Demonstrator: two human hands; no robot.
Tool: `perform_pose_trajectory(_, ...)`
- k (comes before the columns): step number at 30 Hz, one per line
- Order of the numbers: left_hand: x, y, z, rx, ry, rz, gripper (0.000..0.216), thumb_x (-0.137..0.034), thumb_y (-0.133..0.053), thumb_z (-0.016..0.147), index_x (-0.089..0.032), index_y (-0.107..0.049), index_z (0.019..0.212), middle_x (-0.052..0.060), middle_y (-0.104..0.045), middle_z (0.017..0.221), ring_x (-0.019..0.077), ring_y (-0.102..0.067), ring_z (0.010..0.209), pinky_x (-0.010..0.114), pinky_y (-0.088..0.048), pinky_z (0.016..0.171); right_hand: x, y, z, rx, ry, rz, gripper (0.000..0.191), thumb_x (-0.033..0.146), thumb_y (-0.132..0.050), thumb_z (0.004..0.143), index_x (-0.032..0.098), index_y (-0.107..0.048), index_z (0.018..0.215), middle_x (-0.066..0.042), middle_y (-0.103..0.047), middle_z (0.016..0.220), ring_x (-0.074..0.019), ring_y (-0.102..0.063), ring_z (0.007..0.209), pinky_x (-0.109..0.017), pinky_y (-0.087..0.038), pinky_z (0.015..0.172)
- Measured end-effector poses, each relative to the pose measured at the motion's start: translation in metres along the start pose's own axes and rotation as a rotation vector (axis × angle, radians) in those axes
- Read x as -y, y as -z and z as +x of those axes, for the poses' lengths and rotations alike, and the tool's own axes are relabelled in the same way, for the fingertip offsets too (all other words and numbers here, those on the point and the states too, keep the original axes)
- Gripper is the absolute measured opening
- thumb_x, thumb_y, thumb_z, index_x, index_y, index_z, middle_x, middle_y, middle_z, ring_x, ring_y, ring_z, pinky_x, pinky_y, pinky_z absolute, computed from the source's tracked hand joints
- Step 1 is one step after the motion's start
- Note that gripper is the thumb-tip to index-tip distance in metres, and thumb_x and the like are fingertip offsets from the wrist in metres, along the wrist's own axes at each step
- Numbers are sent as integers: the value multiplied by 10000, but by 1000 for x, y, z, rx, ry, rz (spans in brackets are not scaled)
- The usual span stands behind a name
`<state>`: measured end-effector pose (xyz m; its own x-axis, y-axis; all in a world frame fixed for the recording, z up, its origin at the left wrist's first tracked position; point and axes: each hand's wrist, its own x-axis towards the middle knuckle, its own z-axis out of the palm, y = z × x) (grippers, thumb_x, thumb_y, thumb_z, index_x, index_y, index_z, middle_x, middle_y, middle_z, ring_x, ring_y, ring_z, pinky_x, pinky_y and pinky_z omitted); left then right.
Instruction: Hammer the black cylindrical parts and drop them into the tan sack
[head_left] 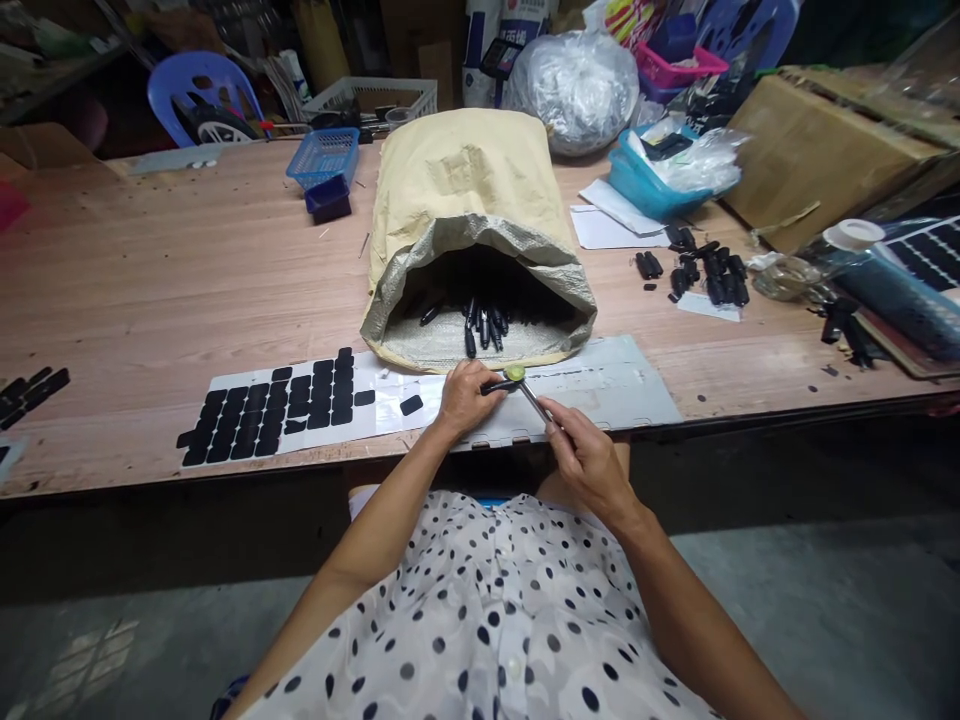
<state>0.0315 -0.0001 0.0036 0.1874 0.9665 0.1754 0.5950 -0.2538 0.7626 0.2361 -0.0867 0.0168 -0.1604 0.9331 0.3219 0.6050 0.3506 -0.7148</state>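
Observation:
My left hand (466,397) is closed around a small black plastic part (495,386) just above the table's near edge. My right hand (585,460) pinches metal tweezers (534,402), whose tip meets the part under a small green round piece (514,373). Left of my hands lies a white sheet (390,400) carrying several black adhesive pads (277,410), with one loose pad (411,404) close to my left hand. Behind my hands an open tan woven sack (469,200) lies on its side with several black parts (484,325) inside its mouth.
A grey plate (615,385) lies under my hands. Finished black parts (709,270) sit at right near a blue tray (649,185) and cardboard box (810,150). A blue basket (324,157) and dark box (328,197) stand behind left. More pads (30,390) lie far left.

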Motion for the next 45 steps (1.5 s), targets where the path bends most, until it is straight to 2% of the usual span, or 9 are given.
perform_pose_trajectory(5,1,0,0,24,-2,44,69,-218,-762,791,-268,-786,831,32,-686,848,238,-582,885,386,-460,835,0,-4,-2,59,8,0,394,323,-418,1027,299,-658,1338,-74,-752,1085,-223,-713,1015,-364,-594,885)
perform_pose_trajectory(9,-5,2,-1,51,26,96,117,-220,-770,789,-252,-795,899,34,-698,889,243,-592,935,388,-480,874,-5,3,9,-16,19,-65,393,324,-418,1028,280,-660,1334,-74,-738,1101,-218,-693,1019,-348,-568,877)
perform_pose_trajectory(14,-9,6,-2,79,45,140,112,-254,-758,811,-238,-790,917,39,-703,919,247,-595,955,387,-493,887,-25,14,38,-157,-88,-454,369,254,-483,968,280,-722,1248,-64,-671,920,-204,-601,822,-301,-441,675)
perform_pose_trajectory(19,-4,13,-4,101,28,28,156,-305,-630,940,-225,-761,910,34,-691,875,225,-594,922,364,-481,892,-44,5,52,-170,-111,-674,363,176,-504,928,249,-752,1183,-80,-586,818,-224,-466,800,-317,-332,670)
perform_pose_trajectory(22,-1,17,-7,64,72,-95,343,-318,-474,1021,-198,-720,814,40,-657,828,208,-603,872,340,-484,871,-46,-4,49,-220,-125,-722,371,178,-514,923,248,-734,1213,-83,-561,861,-221,-426,808,-322,-299,683)
perform_pose_trajectory(25,0,20,-9,43,133,-208,411,-336,-399,1044,-188,-719,832,46,-651,836,202,-618,856,320,-499,851,-45,-10,45,-245,-122,-749,377,179,-523,913,253,-721,1225,-85,-557,915,-214,-415,813,-321,-283,687)
perform_pose_trajectory(41,-7,23,-10,43,61,-214,344,-400,-505,972,-201,-613,713,31,-607,761,197,-575,801,337,-480,816,-47,-9,44,-224,-77,-844,387,177,-534,887,209,-697,1236,-92,-588,930,-227,-439,828,-326,-283,678)
perform_pose_trajectory(43,-17,29,-18,110,22,-249,300,-434,-571,933,-198,-645,763,31,-630,791,187,-567,789,319,-476,781,-47,-9,44,-225,-72,-849,388,173,-539,877,209,-695,1231,-92,-586,923,-228,-437,829,-327,-282,676)
perform_pose_trajectory(45,-30,32,-35,270,-26,-318,296,-474,-627,896,-190,-683,831,35,-657,832,170,-566,765,290,-466,725,-47,-9,44,-223,-66,-854,388,168,-534,879,208,-694,1231,-90,-587,918,-228,-440,829,-326,-281,677)
